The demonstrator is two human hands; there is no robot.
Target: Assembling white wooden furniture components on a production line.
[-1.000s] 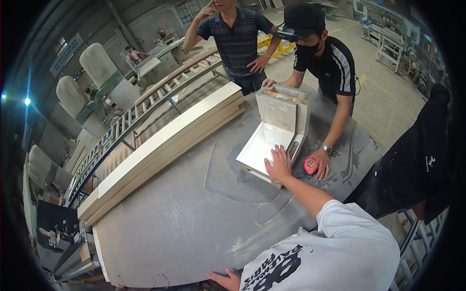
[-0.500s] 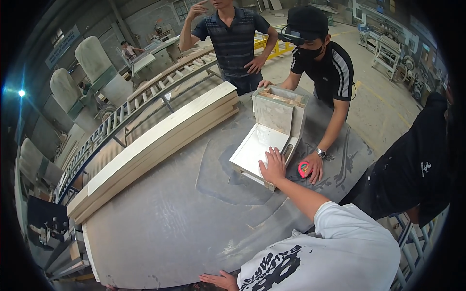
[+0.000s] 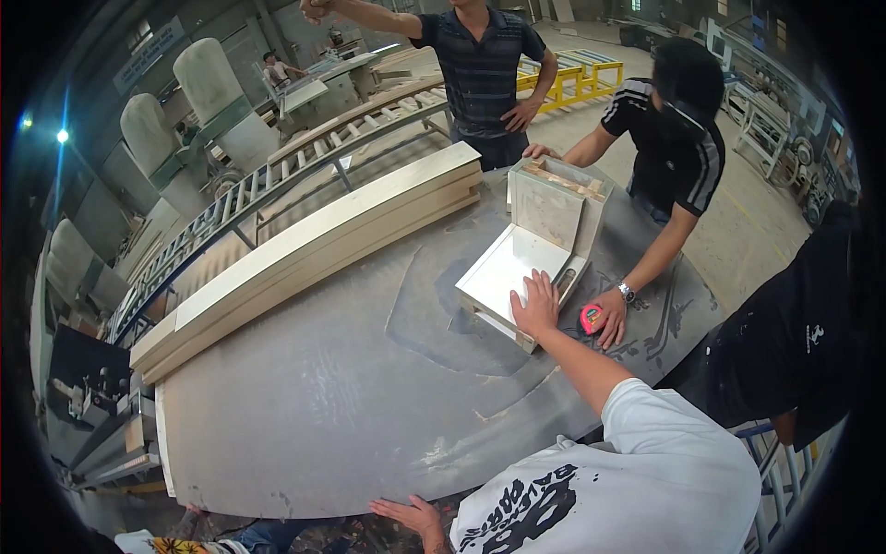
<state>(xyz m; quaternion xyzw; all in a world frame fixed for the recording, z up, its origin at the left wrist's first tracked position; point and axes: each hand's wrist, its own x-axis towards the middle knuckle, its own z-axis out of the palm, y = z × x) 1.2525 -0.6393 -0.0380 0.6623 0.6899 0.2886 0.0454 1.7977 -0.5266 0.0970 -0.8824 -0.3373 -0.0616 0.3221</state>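
My right hand (image 3: 535, 305) lies on a flat white panel (image 3: 498, 270) with its fingers spread. That panel is the low part of an L-shaped wooden piece whose upright box part (image 3: 554, 198) is open at the top. My left hand (image 3: 408, 513) rests flat on the near edge of the dark table (image 3: 295, 406), holding nothing. A co-worker's hand (image 3: 609, 317) is on the table beside a pink-red tape measure (image 3: 591, 319), just right of my right hand. That co-worker's other hand (image 3: 540, 150) is behind the upright box.
Long pale boards (image 3: 314, 254) lie stacked along the table's far left side, with a roller conveyor (image 3: 305, 162) behind. A person in a striped shirt (image 3: 475, 69) stands across the table; another in black (image 3: 784, 323) is at the right. A patterned shirt (image 3: 180, 545) shows at lower left.
The whole view has shifted slightly. The striped-shirt person's raised arm now stretches left, and the co-worker across the table has turned their head. The patterned shirt has come into view. My hands stay put.
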